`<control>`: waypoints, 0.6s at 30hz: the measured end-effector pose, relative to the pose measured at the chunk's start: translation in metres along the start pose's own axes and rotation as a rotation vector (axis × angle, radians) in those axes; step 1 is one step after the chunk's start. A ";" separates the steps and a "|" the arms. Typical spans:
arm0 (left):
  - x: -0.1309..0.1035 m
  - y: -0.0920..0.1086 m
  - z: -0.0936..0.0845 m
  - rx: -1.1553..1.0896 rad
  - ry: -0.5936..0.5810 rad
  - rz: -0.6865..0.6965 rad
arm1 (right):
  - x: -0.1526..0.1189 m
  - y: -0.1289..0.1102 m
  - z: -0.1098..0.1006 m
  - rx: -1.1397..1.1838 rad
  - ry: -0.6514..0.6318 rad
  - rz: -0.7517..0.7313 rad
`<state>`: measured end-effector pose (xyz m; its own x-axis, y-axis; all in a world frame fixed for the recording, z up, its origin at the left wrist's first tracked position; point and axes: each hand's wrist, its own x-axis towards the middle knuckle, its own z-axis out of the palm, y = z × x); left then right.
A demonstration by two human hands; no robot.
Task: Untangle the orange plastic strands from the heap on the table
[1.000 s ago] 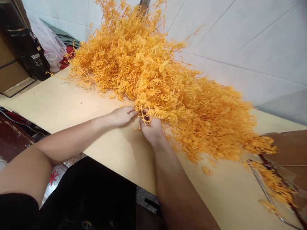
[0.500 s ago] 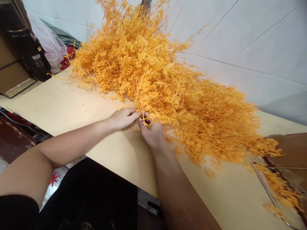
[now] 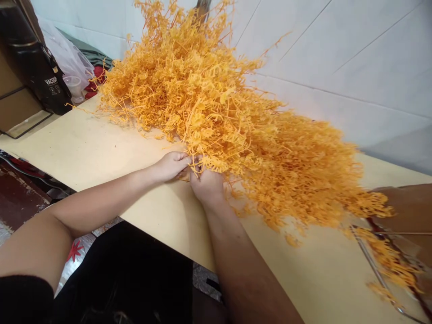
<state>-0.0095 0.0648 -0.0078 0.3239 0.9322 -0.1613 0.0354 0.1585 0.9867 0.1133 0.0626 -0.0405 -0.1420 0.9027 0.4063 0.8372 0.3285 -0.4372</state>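
Observation:
A big heap of orange-yellow artificial foliage [image 3: 216,103], made of thin, curly, branching sprigs, lies across the table and rises against the wall. At its front edge my left hand [image 3: 172,165] is closed, thumb and fingers pinching a sprig's thin stem. Right beside it, nearly touching, my right hand [image 3: 207,183] is closed on the same part of the foliage. Loose fronds cover the fingertips of my right hand, so the exact grip point is partly hidden.
The pale tabletop [image 3: 101,153] runs beneath the foliage. At the far left stand a black vacuum flask box [image 3: 50,85], a plastic bag [image 3: 67,49] and a clear cup [image 3: 74,86]. A cardboard box [image 3: 410,220] and a bent metal rod [image 3: 373,265] are at the right. A tiled wall [image 3: 337,58] closes the back.
Both hands have shifted slightly left in view, still together at the foliage's front edge. My right hand has turned a little, and the whole scene has moved slightly with the camera.

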 end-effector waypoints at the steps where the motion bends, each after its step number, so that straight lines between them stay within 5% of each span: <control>1: -0.002 0.001 0.001 -0.001 0.006 -0.010 | 0.000 -0.002 -0.001 -0.021 -0.012 0.004; 11: -0.013 -0.003 -0.003 0.281 0.040 0.165 | 0.003 -0.009 -0.001 -0.188 -0.157 -0.007; 18: -0.019 0.007 -0.001 0.169 0.013 0.128 | 0.004 0.001 0.000 -0.191 -0.125 0.056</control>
<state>-0.0164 0.0490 0.0017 0.3236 0.9456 -0.0336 0.1528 -0.0172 0.9881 0.1136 0.0662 -0.0392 -0.1470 0.9492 0.2783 0.9285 0.2294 -0.2920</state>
